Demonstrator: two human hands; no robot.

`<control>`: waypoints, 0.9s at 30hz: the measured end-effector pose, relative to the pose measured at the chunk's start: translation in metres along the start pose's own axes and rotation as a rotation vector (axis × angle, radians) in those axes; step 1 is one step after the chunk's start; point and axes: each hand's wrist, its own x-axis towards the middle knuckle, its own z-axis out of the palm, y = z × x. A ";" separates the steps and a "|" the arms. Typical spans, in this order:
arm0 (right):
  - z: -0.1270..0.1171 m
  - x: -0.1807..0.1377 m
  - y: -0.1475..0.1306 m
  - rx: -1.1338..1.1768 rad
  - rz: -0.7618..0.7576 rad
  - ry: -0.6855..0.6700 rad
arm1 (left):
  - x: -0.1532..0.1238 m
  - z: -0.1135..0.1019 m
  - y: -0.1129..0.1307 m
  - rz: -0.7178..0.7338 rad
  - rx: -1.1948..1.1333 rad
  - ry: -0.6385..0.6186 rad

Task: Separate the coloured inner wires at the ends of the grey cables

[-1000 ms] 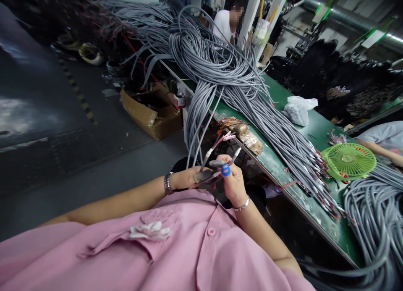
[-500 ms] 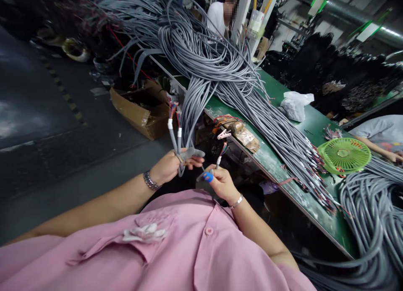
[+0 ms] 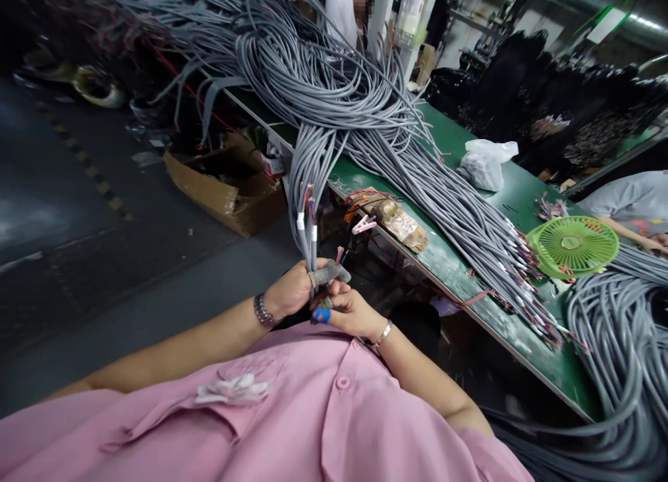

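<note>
My left hand [image 3: 292,291], with grey covering on a finger, is closed around grey cables [image 3: 314,249]. Their ends point up, with white bands and thin coloured wires showing. Another bunch of coloured wires [image 3: 340,254] sticks up just beyond the left fingertips. Close against it, my right hand [image 3: 355,315] has blue tape [image 3: 322,316] on its thumb. The right thumb and fingers pinch at a cable below the left fingers; the hands hide most of that piece.
A large heap of grey cables [image 3: 323,78] covers the green table [image 3: 522,183]. On it stand a green fan [image 3: 571,244] and a white plastic bag [image 3: 488,163]. A pink clip [image 3: 364,224] sits at the edge. A cardboard box [image 3: 209,190] is on the floor. Two people work beyond.
My right hand has moved left, up against my left hand, which has shifted slightly right. The cable end in the right hand now shows above the left fingertips. The view has shifted slightly.
</note>
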 end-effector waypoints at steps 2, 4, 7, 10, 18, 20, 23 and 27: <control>-0.007 -0.001 -0.001 0.024 0.018 0.057 | 0.000 -0.002 0.002 -0.008 -0.006 0.073; -0.013 -0.001 -0.003 0.072 0.061 0.196 | 0.000 -0.004 0.003 -0.001 0.025 0.130; -0.020 0.005 -0.005 0.202 0.169 0.434 | 0.001 -0.010 0.004 -0.007 0.099 0.175; -0.024 0.017 -0.009 0.302 0.282 0.488 | 0.003 -0.011 0.003 -0.043 0.195 0.158; -0.031 0.041 -0.012 0.354 0.273 0.571 | 0.014 -0.007 0.004 -0.122 0.407 0.082; -0.034 0.041 -0.011 0.358 0.276 0.581 | 0.016 -0.009 0.007 -0.147 0.377 0.058; -0.041 0.042 -0.012 0.362 0.261 0.575 | 0.021 -0.011 0.012 -0.206 0.253 0.005; -0.050 0.043 -0.013 0.337 0.238 0.561 | 0.028 -0.009 0.015 -0.266 0.166 0.008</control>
